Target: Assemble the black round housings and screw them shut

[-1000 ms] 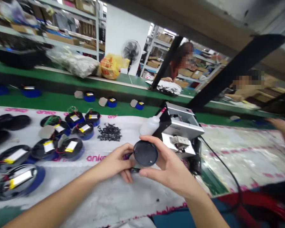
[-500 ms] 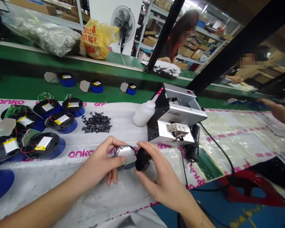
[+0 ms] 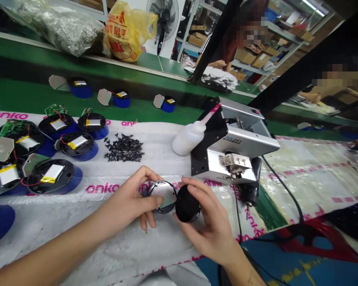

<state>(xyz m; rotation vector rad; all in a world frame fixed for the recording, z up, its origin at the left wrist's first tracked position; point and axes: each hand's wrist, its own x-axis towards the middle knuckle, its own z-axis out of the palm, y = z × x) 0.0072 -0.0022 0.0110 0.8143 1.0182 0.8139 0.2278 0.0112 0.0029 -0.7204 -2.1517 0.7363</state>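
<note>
Your left hand pinches a round black housing with a silver face at lower center of the frame, thumb across it, while the fingers of your right hand clamp a black round cap just beside it. Both look like light, smooth plastic, likely slippery; the rim seems the safest hold, away from the silver face.
</note>
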